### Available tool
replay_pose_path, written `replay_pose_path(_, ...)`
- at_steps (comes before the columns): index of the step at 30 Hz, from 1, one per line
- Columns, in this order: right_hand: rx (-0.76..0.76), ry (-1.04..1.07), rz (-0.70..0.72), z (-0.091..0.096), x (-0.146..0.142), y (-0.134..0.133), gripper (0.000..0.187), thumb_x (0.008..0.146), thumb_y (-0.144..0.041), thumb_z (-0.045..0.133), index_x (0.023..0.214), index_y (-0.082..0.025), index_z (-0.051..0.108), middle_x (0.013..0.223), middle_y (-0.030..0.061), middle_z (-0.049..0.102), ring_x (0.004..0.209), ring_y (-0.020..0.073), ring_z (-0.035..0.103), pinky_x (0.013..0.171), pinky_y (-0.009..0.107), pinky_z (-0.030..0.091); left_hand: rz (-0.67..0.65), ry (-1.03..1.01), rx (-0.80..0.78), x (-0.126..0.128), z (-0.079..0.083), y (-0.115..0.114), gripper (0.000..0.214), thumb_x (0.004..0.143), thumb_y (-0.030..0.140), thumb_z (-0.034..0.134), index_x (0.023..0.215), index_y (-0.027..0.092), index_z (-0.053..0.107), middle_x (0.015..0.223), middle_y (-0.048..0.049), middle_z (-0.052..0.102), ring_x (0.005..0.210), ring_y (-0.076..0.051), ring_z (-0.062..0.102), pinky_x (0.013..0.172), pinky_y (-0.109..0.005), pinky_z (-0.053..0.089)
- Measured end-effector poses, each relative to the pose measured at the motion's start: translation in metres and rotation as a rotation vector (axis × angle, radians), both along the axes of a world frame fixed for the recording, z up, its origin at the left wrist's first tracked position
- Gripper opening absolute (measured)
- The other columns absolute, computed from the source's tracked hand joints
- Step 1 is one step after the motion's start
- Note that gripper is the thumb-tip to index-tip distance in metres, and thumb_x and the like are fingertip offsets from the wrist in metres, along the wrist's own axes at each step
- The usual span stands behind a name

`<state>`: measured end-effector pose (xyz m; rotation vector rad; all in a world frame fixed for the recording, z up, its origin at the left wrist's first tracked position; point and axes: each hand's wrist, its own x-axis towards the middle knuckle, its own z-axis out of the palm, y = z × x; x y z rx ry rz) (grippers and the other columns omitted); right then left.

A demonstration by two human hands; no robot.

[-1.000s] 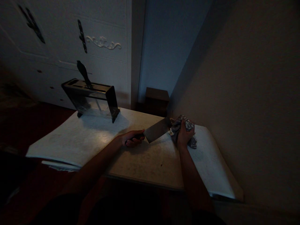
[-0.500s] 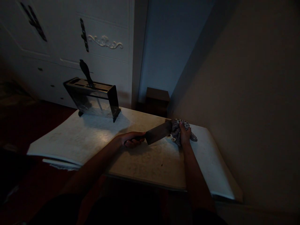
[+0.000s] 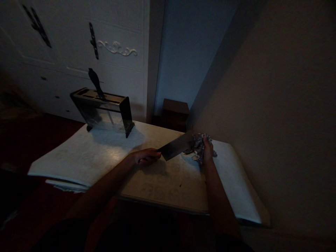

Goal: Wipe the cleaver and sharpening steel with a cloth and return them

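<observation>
My left hand (image 3: 145, 156) is closed round the dark handle of a broad cleaver (image 3: 176, 146), whose blade points right and slightly up above the pale tabletop (image 3: 105, 157). At the blade's far end my right hand (image 3: 208, 148) grips a crumpled patterned cloth (image 3: 199, 145), pressed against the tip of the blade. The scene is dim.
A knife block (image 3: 103, 110) with clear sides and one black-handled knife (image 3: 95, 82) standing in it sits at the table's back left. A white cabinet (image 3: 78, 52) stands behind it. A small brown box (image 3: 175, 108) sits by the wall (image 3: 275, 105) at right.
The cloth in my right hand has slid a little left and up along the blade tip. The cleaver's blade has tilted slightly. My left hand has stayed in place.
</observation>
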<state>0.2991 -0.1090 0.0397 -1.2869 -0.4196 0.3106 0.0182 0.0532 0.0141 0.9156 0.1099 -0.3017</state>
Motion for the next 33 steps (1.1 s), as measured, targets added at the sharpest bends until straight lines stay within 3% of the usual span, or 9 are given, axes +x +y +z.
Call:
replay_pose_path(3, 0.012, 0.098, 0.065, 0.003, -0.008, 0.002, 0.051, 0.073, -0.062, 0.067, 0.096, -0.017, 0.07, 0.091, 0.0053, 0.075, 0.089, 0.0223, 0.071, 0.084, 0.038, 0.055, 0.02, -0.008, -0.002, 0.0, 0.001, 0.0, 0.024, 0.09, 0.036, 0.059, 0.078, 0.018, 0.047, 0.046, 0.0102, 0.035, 0.024, -0.004, 0.022, 0.021, -0.013, 0.023)
replay_pose_path(8, 0.055, 0.103, 0.304, 0.005, -0.028, 0.01, 0.058, 0.083, -0.071, 0.045, 0.099, -0.022, 0.071, 0.096, 0.0058, 0.075, 0.097, 0.0239, 0.07, 0.087, 0.042, 0.056, 0.027, -0.046, -0.016, 0.0, 0.0, -0.001, 0.024, 0.09, 0.033, 0.058, 0.076, 0.019, 0.045, 0.043, 0.0109, 0.034, 0.023, -0.005, 0.024, 0.021, -0.013, 0.025)
replay_pose_path(14, 0.034, 0.141, 0.488, -0.004, -0.046, 0.017, 0.067, 0.083, -0.077, 0.037, 0.102, -0.022, 0.07, 0.09, 0.0063, 0.075, 0.102, 0.0244, 0.068, 0.09, 0.044, 0.055, 0.111, -0.019, -0.011, 0.002, -0.001, -0.005, 0.029, 0.084, 0.034, 0.066, 0.074, 0.02, 0.042, 0.042, 0.0113, 0.035, 0.023, -0.005, 0.023, 0.021, -0.013, 0.023)
replay_pose_path(18, -0.013, 0.179, 0.492, -0.01, -0.053, 0.019, 0.061, 0.082, -0.074, 0.043, 0.102, -0.023, 0.069, 0.085, 0.0054, 0.075, 0.095, 0.0251, 0.07, 0.085, 0.045, 0.057, 0.162, -0.015, -0.001, 0.003, -0.001, -0.006, 0.033, 0.081, 0.035, 0.069, 0.071, 0.02, 0.042, 0.041, 0.0116, 0.034, 0.023, -0.005, 0.023, 0.02, -0.014, 0.023)
replay_pose_path(22, -0.042, 0.163, 0.454, -0.013, -0.058, 0.02, 0.051, 0.081, -0.069, 0.05, 0.091, -0.024, 0.071, 0.072, 0.0038, 0.073, 0.08, 0.0249, 0.073, 0.079, 0.044, 0.06, 0.181, -0.003, 0.014, 0.004, 0.0, -0.007, 0.035, 0.079, 0.037, 0.07, 0.069, 0.019, 0.042, 0.04, 0.0116, 0.034, 0.022, -0.005, 0.023, 0.02, -0.015, 0.022)
replay_pose_path(29, -0.034, 0.394, 0.402, -0.004, -0.079, 0.017, 0.043, 0.052, -0.045, 0.086, 0.083, -0.021, 0.07, 0.076, 0.0017, 0.076, 0.066, 0.0229, 0.072, 0.065, 0.037, 0.062, 0.234, -0.003, -0.005, 0.005, 0.001, -0.01, 0.037, 0.079, 0.039, 0.071, 0.068, 0.019, 0.042, 0.039, 0.0113, 0.034, 0.022, -0.006, 0.024, 0.02, -0.016, 0.022)
replay_pose_path(33, -0.047, 0.309, 0.474, 0.0, -0.091, 0.015, 0.041, 0.052, -0.036, 0.089, 0.085, -0.021, 0.07, 0.078, 0.0009, 0.076, 0.068, 0.0206, 0.071, 0.065, 0.033, 0.061, 0.237, 0.0, -0.037, 0.007, 0.002, -0.01, 0.041, 0.082, 0.044, 0.067, 0.062, 0.019, 0.041, 0.037, 0.0107, 0.03, 0.022, -0.006, 0.023, 0.021, -0.017, 0.022)
